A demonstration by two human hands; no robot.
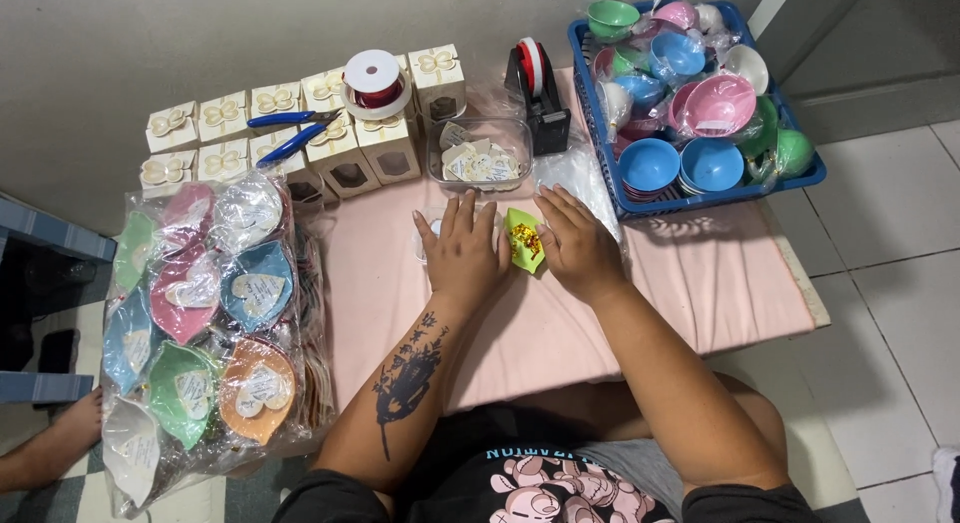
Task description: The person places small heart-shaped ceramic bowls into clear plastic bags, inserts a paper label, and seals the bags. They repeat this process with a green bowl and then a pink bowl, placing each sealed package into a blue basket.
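My left hand (460, 245) lies flat, palm down, on the pink-covered table (700, 283), over a small white item that is mostly hidden. My right hand (575, 245) rests beside it, fingers curled against a green heart-shaped dish (524, 241) with gold bits inside, wrapped in clear film. The dish stands tilted between the two hands. Just beyond the hands sits a clear plastic tray (480, 155) of small white tags.
A blue basket (700, 198) of coloured bowls stands at the back right. A black tape dispenser (538, 93), a ribbon spool (373, 81), cream gift boxes (345, 148) and blue pliers (290, 133) line the back. Wrapped heart dishes (200, 323) pile at the left. Another person's foot (60, 433) is at the lower left.
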